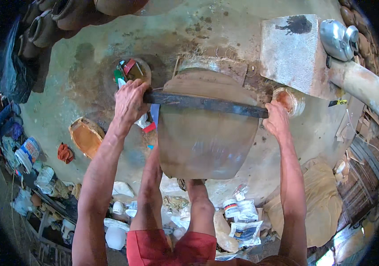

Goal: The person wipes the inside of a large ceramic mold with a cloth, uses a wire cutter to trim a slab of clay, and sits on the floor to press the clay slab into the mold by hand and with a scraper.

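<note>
A long, dark, narrow bar (207, 103) spans a smooth brown clay slab (209, 144), its left end a little higher in view than its right. My left hand (130, 101) is closed round the bar's left end. Round the right end, the fingers of my right hand (278, 118) are wrapped. Wet-looking and flat, the slab has a rounded far edge showing beyond the bar and a near edge by my legs. Whether the bar presses on the clay or hovers just over it, I cannot tell.
Beyond my left hand sits a round dish (144, 73) of small tools and scraps. An oval orange-brown tray (86, 136) and an orange rag (65, 153) lie left. A tub (292, 102) stands by my right hand, near a pale block (287, 53) and metal pot (337, 40). Clay pots (43, 29) line the far left.
</note>
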The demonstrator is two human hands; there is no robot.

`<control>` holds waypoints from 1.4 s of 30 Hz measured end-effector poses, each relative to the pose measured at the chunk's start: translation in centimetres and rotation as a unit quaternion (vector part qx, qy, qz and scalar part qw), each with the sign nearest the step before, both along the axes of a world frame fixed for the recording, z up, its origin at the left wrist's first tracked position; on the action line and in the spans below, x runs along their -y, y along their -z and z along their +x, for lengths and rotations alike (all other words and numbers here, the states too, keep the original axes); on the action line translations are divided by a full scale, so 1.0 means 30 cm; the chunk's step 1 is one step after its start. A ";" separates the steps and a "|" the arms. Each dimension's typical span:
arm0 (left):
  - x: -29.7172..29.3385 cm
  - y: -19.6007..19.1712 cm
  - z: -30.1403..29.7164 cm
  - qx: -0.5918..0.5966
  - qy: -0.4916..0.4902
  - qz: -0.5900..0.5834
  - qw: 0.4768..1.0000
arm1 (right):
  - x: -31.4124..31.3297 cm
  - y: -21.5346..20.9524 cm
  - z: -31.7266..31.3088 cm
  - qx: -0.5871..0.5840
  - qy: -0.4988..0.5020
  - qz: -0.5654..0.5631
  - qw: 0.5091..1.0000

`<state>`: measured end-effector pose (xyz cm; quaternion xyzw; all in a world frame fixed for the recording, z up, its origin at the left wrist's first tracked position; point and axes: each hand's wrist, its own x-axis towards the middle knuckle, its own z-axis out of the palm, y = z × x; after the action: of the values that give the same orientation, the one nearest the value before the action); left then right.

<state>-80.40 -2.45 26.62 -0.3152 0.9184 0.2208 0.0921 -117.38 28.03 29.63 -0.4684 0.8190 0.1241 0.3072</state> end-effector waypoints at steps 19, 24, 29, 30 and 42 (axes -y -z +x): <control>-0.598 -0.090 0.418 0.026 -0.003 0.049 0.998 | -0.682 -0.058 0.533 0.028 0.059 0.028 0.997; -0.734 -0.107 0.518 0.040 0.000 0.056 0.998 | -0.811 -0.074 0.662 0.041 0.070 0.069 0.994; -0.814 -0.103 0.574 0.027 -0.011 0.034 0.999 | -0.883 -0.080 0.739 0.060 0.096 0.077 0.991; -0.826 -0.101 0.579 0.027 -0.008 0.035 0.999 | -0.897 -0.075 0.749 0.055 0.093 0.076 0.991; -0.931 -0.094 0.670 0.027 -0.013 0.022 0.999 | -1.008 -0.043 0.831 0.041 0.106 0.059 0.992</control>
<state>-60.30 25.47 29.44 -0.3307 0.9064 0.2334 0.1210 -92.44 58.26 30.92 -0.3648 0.8419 0.1194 0.3794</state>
